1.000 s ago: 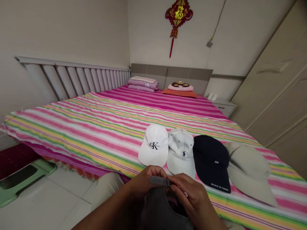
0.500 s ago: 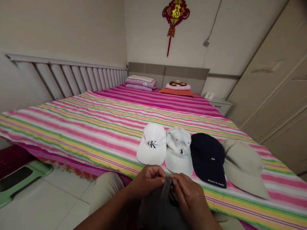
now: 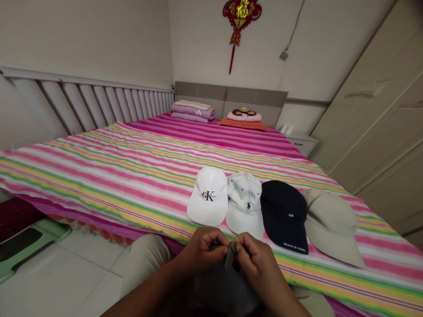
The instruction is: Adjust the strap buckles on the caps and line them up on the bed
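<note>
Over my lap, a dark grey cap (image 3: 213,286) is held between my two hands, much of it in shadow. My left hand (image 3: 203,251) pinches the cap's edge near a narrow strap. Close beside it, my right hand (image 3: 254,259) grips the other side of that strap, fingertips almost touching the left ones. A small dark gap shows under the strap. Just beyond my hands, a row of caps lies on the bed: a white cap (image 3: 209,198), a pale grey cap (image 3: 245,204), a navy cap (image 3: 284,215) and a beige cap (image 3: 333,224).
The striped bedspread (image 3: 109,176) covers the bed in front of me. Folded purple bedding (image 3: 192,112) and a pink pillow (image 3: 244,115) lie by the headboard (image 3: 211,92). A green stool (image 3: 36,246) stands at left on the tiled floor, and a nightstand (image 3: 302,143) at right.
My right hand has shifted slightly up and its fingers have moved at the strap. Less of the gap under it shows. The view has tilted a little.
</note>
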`<state>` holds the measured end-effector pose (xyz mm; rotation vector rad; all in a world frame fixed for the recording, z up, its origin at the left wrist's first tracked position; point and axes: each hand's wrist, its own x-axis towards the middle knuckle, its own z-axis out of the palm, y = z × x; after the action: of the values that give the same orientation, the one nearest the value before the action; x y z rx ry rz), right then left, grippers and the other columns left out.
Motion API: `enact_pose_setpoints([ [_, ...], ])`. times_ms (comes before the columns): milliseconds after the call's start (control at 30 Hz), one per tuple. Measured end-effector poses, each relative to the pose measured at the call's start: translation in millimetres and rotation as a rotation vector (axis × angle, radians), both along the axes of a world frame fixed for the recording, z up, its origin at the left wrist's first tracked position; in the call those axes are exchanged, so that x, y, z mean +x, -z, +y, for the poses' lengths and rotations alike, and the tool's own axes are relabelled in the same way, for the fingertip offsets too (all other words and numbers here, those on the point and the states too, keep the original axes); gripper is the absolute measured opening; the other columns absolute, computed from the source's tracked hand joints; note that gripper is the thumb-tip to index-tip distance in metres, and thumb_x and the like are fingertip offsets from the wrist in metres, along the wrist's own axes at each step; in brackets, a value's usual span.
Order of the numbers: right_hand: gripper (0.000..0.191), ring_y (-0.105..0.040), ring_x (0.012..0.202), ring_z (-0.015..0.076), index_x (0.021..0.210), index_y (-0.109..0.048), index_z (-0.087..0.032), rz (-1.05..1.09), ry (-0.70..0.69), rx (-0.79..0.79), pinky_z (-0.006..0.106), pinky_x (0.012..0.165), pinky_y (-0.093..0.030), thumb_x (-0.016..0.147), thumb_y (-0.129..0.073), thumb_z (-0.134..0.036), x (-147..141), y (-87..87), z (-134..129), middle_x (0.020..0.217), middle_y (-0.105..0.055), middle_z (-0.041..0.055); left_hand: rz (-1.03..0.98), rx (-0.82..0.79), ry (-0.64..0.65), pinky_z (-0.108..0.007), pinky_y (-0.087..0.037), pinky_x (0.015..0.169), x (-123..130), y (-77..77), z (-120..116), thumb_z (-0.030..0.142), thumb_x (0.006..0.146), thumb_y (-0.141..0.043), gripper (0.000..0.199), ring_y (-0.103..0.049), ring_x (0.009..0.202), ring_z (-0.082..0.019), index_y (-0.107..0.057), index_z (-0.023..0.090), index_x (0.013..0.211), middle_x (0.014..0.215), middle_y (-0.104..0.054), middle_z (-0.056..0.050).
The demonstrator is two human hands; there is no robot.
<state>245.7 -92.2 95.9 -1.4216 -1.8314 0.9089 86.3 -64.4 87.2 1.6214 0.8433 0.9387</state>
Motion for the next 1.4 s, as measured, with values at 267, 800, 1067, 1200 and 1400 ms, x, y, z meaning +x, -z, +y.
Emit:
enact_pose_setpoints([
  [267, 0.025, -0.056, 0.063, 0.0152, 0.103, -0.053, -0.017, 0.015, -0.082, 0.247, 0.024, 0.054, -0.042, 0.085, -0.037, -0.026, 6.3, 4.3, -1.8, 0.077, -0.061, 0.0057, -0.083, -0.281, 0.017, -0.017, -0.025, 0.043, -0.3, 4.3, 1.6, 0.023, 0.064, -0.058, 0.012, -0.033, 0.044, -0.004, -0.053, 0.012, 0.061, 0.048, -0.044, 0.005],
  [800, 0.016, -0.039, 0.045, 0.0106, 0.066, -0.049, -0.018, 0.352, 0.083, 0.021, 0.023, 0.046, -0.029, 0.079, -0.044, -0.026, 0.8, 9.5, 2.1, 0.049, -0.046, -0.0019, -0.373, -0.49, 0.097, -0.02, -0.038, 0.053, 7.0, 10.9, 2.4, 0.027, 0.061, -0.068, 0.018, -0.054, 0.052, -0.009, -0.058, 0.012, 0.062, 0.057, -0.063, -0.001],
  [1067, 0.039, -0.037, 0.046, 0.0088, 0.099, -0.051, -0.019, 0.714, 0.083, -0.24, 0.024, 0.051, -0.033, 0.076, -0.05, -0.05, 2.8, 7.6, 5.6, 0.061, -0.048, -0.0037, -0.378, -0.533, 0.073, -0.017, -0.034, 0.045, 4.5, 13.5, 4.8, 0.023, 0.057, -0.069, 0.017, -0.049, 0.045, -0.006, -0.056, 0.013, 0.06, 0.054, -0.063, 0.0],
  [1200, 0.034, -0.044, 0.062, 0.012, 0.089, -0.057, -0.017, 0.534, -0.089, -0.252, 0.023, 0.057, -0.034, 0.072, -0.058, -0.046, 4.8, 9.2, 5.9, 0.071, -0.052, 0.0004, -0.436, -0.564, 0.078, -0.017, -0.035, 0.048, 2.7, 14.5, 4.2, 0.021, 0.058, -0.068, 0.015, -0.052, 0.049, -0.008, -0.056, 0.012, 0.062, 0.055, -0.063, -0.001],
  [1400, 0.031, -0.031, 0.047, 0.0079, 0.058, -0.045, -0.016, 0.828, 0.008, -0.407, 0.02, 0.046, -0.025, 0.071, -0.061, -0.04, 6.1, 17.9, 6.2, 0.049, -0.039, -0.0051, -0.646, -0.576, 0.049, -0.016, -0.031, 0.043, -9.1, 18.2, 8.4, 0.025, 0.06, -0.069, 0.019, -0.047, 0.043, -0.006, -0.056, 0.012, 0.063, 0.053, -0.059, -0.001],
])
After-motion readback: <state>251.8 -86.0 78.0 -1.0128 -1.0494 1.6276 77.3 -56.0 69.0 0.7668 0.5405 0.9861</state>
